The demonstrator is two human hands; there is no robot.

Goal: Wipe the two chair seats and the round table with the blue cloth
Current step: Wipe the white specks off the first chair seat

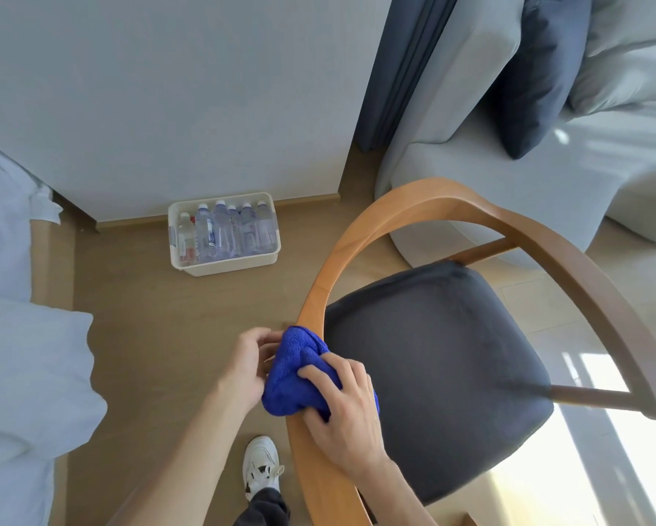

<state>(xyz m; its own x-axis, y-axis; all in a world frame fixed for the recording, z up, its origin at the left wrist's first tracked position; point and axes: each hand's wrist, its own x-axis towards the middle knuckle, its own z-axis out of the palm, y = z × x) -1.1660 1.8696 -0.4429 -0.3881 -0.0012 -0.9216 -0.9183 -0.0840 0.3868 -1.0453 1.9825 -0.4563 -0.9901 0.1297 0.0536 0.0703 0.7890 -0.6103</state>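
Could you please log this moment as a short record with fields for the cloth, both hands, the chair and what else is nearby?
cloth: blue cloth, bunched, over the chair's curved wooden rail
left hand: fingers curled on the cloth's left side
right hand: on top of the cloth, fingers gripping it
chair seat: dark, nothing lying on it, cloth not on it
floor: white bin of bottles by the wall
nearby: grey sofa with navy cushion
round table: not in view
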